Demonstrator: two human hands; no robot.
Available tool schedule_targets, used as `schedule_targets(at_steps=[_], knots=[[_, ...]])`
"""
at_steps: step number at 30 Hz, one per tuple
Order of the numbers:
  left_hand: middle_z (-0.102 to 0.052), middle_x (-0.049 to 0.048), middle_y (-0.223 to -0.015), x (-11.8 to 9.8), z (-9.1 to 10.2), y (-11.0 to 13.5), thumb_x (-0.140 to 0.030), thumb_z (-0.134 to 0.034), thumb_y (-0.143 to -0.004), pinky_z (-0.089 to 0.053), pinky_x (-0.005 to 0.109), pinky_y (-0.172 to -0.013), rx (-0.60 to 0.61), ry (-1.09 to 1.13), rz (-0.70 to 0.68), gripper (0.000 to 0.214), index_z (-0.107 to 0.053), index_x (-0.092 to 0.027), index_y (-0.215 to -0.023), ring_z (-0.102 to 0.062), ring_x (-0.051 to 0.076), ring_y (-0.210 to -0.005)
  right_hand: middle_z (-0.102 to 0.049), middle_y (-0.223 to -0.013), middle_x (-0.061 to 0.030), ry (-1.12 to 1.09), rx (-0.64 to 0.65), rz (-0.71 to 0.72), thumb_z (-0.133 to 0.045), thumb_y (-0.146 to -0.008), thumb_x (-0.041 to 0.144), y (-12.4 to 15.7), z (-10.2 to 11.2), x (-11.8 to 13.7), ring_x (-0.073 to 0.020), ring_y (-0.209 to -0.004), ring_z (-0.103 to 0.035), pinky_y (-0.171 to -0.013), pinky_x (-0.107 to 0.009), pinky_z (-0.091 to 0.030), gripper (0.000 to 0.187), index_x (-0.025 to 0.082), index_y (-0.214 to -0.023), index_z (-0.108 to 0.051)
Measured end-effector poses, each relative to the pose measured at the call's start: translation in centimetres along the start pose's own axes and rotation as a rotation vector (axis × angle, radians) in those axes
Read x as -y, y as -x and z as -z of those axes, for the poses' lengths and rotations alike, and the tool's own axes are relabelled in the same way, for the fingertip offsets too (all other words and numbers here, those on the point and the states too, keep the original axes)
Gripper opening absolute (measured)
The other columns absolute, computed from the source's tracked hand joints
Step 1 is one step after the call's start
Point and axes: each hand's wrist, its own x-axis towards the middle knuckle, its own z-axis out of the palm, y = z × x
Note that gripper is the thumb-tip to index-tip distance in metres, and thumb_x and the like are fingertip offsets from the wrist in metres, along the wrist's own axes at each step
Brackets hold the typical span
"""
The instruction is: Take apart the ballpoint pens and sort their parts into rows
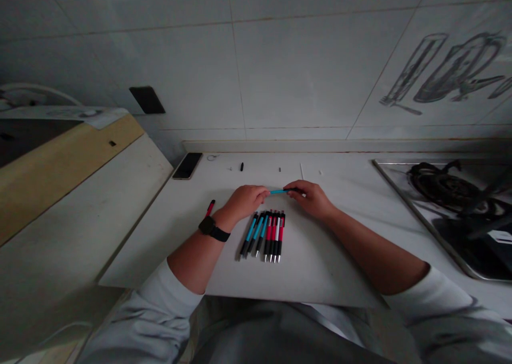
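Observation:
A blue pen [279, 191] is held level between both hands above the white counter [320, 257]. My left hand [245, 201] is closed on its left end; a black watch [208, 226] is on that wrist. My right hand [311, 197] pinches its right end. Just below the hands lies a row of several pens [264, 235], blue ones on the left and red ones on the right, side by side. One more red pen [210, 207] lies alone to the left of my left wrist.
A phone [188, 165] lies face up at the counter's back left. Small pen parts [241, 166] are scattered near the wall. A gas hob [452, 193] is set in at the right. A wooden-topped unit [60, 166] stands at the left.

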Motion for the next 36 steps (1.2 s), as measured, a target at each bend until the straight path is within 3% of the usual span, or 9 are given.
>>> schedule_targets(at_steps=[4, 11, 19, 27, 36], knots=[[-0.078, 0.0038, -0.102, 0.0, 0.0, 0.1, -0.031, -0.053, -0.102, -0.05, 0.029, -0.079, -0.016, -0.017, -0.043, 0.026, -0.073, -0.024, -0.118, -0.071, 0.018, -0.087, -0.075, -0.096, -0.0068, -0.033, 0.002, -0.026, -0.06, -0.092, 0.036, -0.1, -0.1, -0.2, -0.0184, -0.08, -0.065, -0.075, -0.031, -0.052, 0.027, 0.021, -0.107, -0.076], [-0.076, 0.0038, -0.09, 0.4, 0.0, 0.0, -0.026, -0.053, -0.098, -0.045, 0.027, -0.071, -0.071, -0.082, 0.025, 0.02, -0.073, -0.023, -0.101, -0.068, 0.018, -0.079, -0.072, -0.089, -0.0059, -0.202, -0.098, -0.138, -0.057, -0.093, 0.042, -0.6, 0.3, -1.2, -0.0165, -0.072, -0.065, -0.068, -0.03, -0.053, 0.032, 0.019, -0.111, -0.07], [-0.075, 0.0047, -0.086, 1.0, -0.3, 0.1, -0.023, -0.056, -0.093, -0.044, 0.029, -0.068, -0.072, -0.21, 0.113, 0.017, -0.073, -0.024, -0.093, -0.067, 0.02, -0.077, -0.072, -0.094, -0.0069, 0.267, -0.076, -0.106, -0.052, -0.091, 0.024, -0.6, 1.8, -2.0, -0.0191, -0.077, -0.061, -0.071, -0.031, -0.045, 0.024, 0.021, -0.104, -0.073], [-0.076, 0.0052, -0.09, 0.9, -0.4, 0.1, -0.024, -0.055, -0.094, -0.044, 0.03, -0.071, -0.056, -0.188, 0.113, 0.017, -0.072, -0.023, -0.093, -0.067, 0.021, -0.081, -0.071, -0.1, -0.0093, 0.448, -0.021, -0.021, -0.049, -0.094, 0.02, -0.4, 2.8, -1.1, -0.0221, -0.086, -0.064, -0.079, -0.032, -0.045, 0.025, 0.02, -0.104, -0.072], [-0.076, 0.0055, -0.094, 1.1, -0.5, 0.1, -0.028, -0.053, -0.097, -0.046, 0.03, -0.075, -0.036, -0.204, 0.112, 0.02, -0.073, -0.023, -0.096, -0.068, 0.021, -0.085, -0.069, -0.101, -0.0102, 0.651, 0.075, 0.065, -0.047, -0.097, 0.021, -0.1, 3.8, 1.0, -0.0206, -0.082, -0.062, -0.073, -0.03, -0.041, 0.028, 0.019, -0.109, -0.072]])
